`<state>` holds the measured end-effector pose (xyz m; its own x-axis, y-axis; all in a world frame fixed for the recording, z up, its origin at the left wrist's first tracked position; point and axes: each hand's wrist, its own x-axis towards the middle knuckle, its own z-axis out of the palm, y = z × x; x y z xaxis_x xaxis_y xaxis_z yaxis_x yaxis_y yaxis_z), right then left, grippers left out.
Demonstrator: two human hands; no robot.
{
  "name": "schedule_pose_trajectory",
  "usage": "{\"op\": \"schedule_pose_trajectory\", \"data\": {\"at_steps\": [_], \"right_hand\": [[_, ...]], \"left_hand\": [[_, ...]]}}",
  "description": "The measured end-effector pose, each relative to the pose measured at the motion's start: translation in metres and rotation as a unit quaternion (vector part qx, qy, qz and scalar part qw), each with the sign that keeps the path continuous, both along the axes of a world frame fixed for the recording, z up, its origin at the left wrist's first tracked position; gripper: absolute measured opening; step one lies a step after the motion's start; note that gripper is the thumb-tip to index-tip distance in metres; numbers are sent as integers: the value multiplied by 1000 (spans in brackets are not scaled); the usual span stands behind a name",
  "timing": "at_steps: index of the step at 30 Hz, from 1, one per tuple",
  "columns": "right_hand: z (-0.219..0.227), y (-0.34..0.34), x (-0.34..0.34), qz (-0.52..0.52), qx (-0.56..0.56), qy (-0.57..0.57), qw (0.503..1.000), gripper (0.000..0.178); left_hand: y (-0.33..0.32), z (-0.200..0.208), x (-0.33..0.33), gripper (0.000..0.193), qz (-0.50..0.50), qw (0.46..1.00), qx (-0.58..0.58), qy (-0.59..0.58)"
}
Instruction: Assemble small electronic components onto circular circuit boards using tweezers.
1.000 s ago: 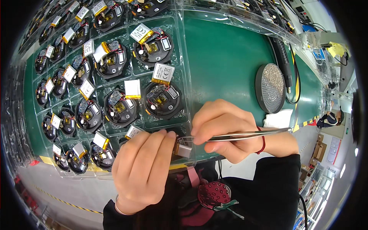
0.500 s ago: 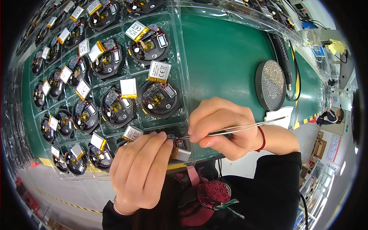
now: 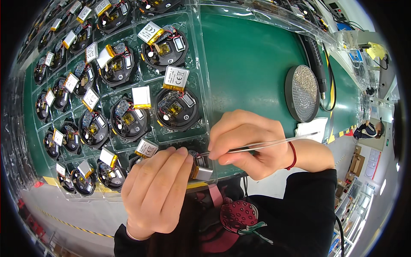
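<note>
My right hand (image 3: 250, 143) grips a pair of metal tweezers (image 3: 278, 142) in a pinch. Their tips point left at a round black device in the tray's near right compartment. My left hand (image 3: 156, 190) lies over that device with its fingers pressed together, and hides most of it. From under the fingers shows a silver battery (image 3: 202, 173), at the device's near right side. Just beyond sits another open black device (image 3: 177, 109), with a white-labelled battery (image 3: 176, 78) at its far edge. What exactly the tweezer tips touch is too small to tell.
A clear plastic tray (image 3: 205, 85) holds rows of similar devices with batteries. On the green mat (image 3: 248, 55) stands a round dark dish (image 3: 302, 94) of small metal parts, beside a black electric screwdriver (image 3: 317, 64). White paper (image 3: 312, 128) lies near my right wrist. A person (image 3: 369, 130) is far right.
The tray and devices appear shifted very slightly left in the picture. The tweezers have tilted a little in my right hand; my left hand stays over the same device.
</note>
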<state>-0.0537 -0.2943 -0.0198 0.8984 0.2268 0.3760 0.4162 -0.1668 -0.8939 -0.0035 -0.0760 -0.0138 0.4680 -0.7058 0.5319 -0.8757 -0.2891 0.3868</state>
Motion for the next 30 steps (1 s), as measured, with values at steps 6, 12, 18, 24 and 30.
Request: {"op": "schedule_pose_trajectory", "data": {"at_steps": [6,12,18,24,30], "right_hand": [[1,3,0,-9,-16,-22,1000,9],[0,1,1,-4,-21,-17,1000,11],[-3,0,1,2,-14,-27,1000,11],[-3,0,2,3,-4,-23,1000,12],[-5,0,2,5,1,-36,999,13]], "left_hand": [[-2,4,3,21,-37,998,19,-43],[-5,3,-3,21,19,999,26,-6],[-6,4,-5,18,25,999,40,5],[-11,4,-10,22,76,996,16,50],[-16,7,-14,26,129,985,10,113]]}}
